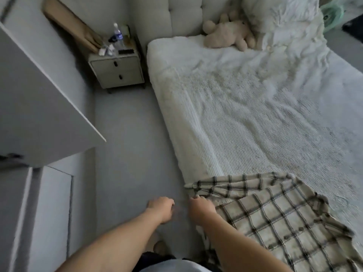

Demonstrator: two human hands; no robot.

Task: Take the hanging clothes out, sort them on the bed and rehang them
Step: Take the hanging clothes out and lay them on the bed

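Two bare hands reach down beside the near corner of the bed [255, 114]. The right hand [200, 208] lies at the edge of a cream-and-black plaid shirt [275, 213], its fingertips curled into the cloth where a fold of the shirt bunches at the mattress edge; it seems to pinch that fold, though the fingers themselves are mostly hidden behind the back of the hand. From that grip the shirt spreads away to the right and toward the person, lying open and flat across the ribbed white bedspread, with a row of dark buttons running down the part nearest the forearm, and a sleeve or collar band stretched just above the fingertips. The left hand [161, 208] hangs just to the left of the right one, over the grey floor [127, 144], apart from the shirt; its fingers are loosely curled and I see nothing in them. Well beyond both hands, at the head of the bed, a beige plush toy [227, 34] rests against a white pillow [284, 20]. Far up and to the left of the hands stands a small two-drawer nightstand [117, 67] with a water bottle [117, 34] on top, and a white wardrobe door [39, 95] stands open at the left.
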